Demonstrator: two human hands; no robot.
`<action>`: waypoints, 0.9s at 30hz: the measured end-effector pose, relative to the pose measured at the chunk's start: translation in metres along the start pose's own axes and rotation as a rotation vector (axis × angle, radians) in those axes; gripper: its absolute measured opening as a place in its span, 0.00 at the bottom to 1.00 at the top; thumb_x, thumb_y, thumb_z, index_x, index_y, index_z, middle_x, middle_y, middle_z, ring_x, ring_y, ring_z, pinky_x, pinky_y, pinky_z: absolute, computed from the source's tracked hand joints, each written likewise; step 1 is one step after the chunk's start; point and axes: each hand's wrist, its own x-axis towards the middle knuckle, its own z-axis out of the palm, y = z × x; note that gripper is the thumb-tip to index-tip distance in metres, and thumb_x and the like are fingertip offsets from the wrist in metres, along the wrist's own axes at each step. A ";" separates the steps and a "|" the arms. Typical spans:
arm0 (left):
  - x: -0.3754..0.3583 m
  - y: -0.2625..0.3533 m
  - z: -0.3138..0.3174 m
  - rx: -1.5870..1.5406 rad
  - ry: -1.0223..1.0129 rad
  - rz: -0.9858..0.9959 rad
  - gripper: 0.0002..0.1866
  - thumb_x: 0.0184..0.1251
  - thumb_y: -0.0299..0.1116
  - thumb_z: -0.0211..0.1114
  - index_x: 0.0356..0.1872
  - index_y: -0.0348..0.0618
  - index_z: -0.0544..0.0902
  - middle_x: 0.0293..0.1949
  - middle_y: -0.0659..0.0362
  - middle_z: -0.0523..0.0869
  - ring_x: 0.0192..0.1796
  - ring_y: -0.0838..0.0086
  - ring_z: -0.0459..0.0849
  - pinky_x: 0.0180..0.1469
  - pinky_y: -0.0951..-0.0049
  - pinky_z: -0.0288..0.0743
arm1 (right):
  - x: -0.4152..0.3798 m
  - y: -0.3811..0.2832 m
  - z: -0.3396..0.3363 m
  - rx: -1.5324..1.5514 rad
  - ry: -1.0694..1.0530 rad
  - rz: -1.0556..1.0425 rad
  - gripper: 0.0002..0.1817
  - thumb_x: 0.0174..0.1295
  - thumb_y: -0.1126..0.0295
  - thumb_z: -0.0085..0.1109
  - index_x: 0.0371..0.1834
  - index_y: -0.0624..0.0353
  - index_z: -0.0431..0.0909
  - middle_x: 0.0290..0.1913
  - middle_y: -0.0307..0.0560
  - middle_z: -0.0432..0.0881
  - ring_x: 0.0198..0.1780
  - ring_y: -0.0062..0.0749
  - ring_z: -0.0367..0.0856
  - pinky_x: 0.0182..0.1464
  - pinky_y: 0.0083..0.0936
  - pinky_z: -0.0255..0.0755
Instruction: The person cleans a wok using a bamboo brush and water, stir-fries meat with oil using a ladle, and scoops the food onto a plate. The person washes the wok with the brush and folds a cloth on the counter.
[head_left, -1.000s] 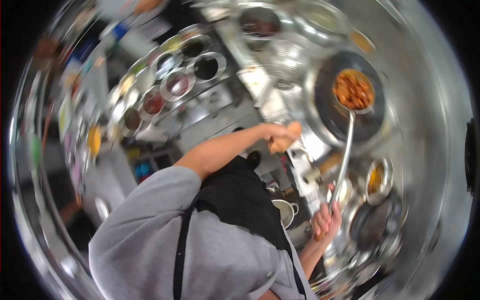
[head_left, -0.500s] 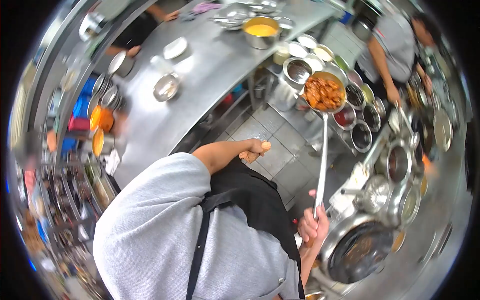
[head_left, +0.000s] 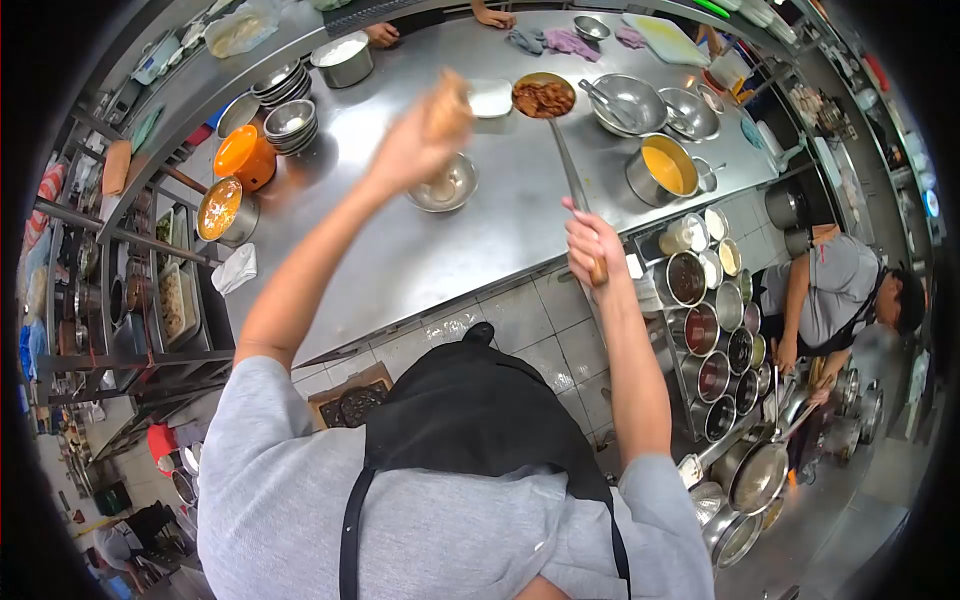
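Note:
My right hand (head_left: 594, 245) is wrapped round the wooden end of a long-handled ladle (head_left: 568, 160). Glazed brown food pieces (head_left: 543, 99) fill the ladle's bowl, out over the steel table. Beside it, to the left, is a white dish (head_left: 490, 98). My left hand (head_left: 410, 145) is raised over the table and blurred by motion, closed on a tan, crumpled thing (head_left: 449, 106) whose kind I cannot make out. Partly beneath that hand sits a small metal bowl (head_left: 455, 192) with a little something inside.
Metal bowls (head_left: 630, 105) and a pot of yellow liquid (head_left: 660, 170) stand at the table's right. An orange container (head_left: 245, 157) and stacked bowls (head_left: 290, 122) are at left. Seasoning pots (head_left: 702, 328) line the right side, where a co-worker (head_left: 835, 300) handles pans. Other people's hands (head_left: 493, 15) rest across the table.
I have turned from the stove side to face the table. The loaded ladle has moved from beside the seasoning pots to over the table. My left hand has risen from near my waist.

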 end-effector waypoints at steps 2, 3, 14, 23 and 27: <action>0.040 -0.026 -0.046 0.212 0.308 0.149 0.26 0.57 0.41 0.71 0.55 0.43 0.76 0.45 0.52 0.86 0.48 0.54 0.86 0.52 0.57 0.79 | 0.060 -0.007 -0.010 -0.111 0.089 0.030 0.11 0.74 0.73 0.45 0.55 0.57 0.73 0.17 0.28 0.60 0.11 0.14 0.57 0.10 0.18 0.59; 0.054 -0.020 -0.072 0.376 0.398 0.140 0.26 0.56 0.41 0.72 0.54 0.44 0.76 0.46 0.52 0.86 0.48 0.52 0.85 0.51 0.56 0.79 | 0.085 -0.008 -0.016 -0.167 0.129 0.040 0.09 0.73 0.74 0.47 0.52 0.57 0.74 0.17 0.28 0.61 0.11 0.14 0.57 0.10 0.19 0.59; 0.116 -0.093 -0.111 0.673 0.913 0.501 0.29 0.52 0.43 0.76 0.54 0.42 0.78 0.47 0.52 0.86 0.49 0.56 0.85 0.48 0.59 0.81 | 0.180 0.033 -0.055 -1.221 0.538 -0.124 0.12 0.63 0.73 0.55 0.48 0.58 0.67 0.19 0.36 0.69 0.14 0.23 0.68 0.14 0.28 0.66; 0.122 -0.109 -0.110 0.740 0.902 0.489 0.32 0.47 0.42 0.77 0.54 0.39 0.79 0.52 0.51 0.85 0.54 0.59 0.85 0.51 0.63 0.82 | 0.168 0.007 -0.057 -1.620 0.582 -0.284 0.16 0.60 0.75 0.54 0.50 0.67 0.70 0.20 0.49 0.76 0.15 0.35 0.77 0.19 0.33 0.72; 0.120 -0.104 -0.110 0.721 0.882 0.453 0.33 0.44 0.37 0.75 0.56 0.38 0.78 0.53 0.51 0.85 0.56 0.59 0.83 0.53 0.63 0.81 | 0.164 -0.004 -0.047 -1.639 0.537 -0.254 0.14 0.60 0.74 0.54 0.47 0.67 0.69 0.18 0.47 0.74 0.14 0.34 0.75 0.18 0.33 0.70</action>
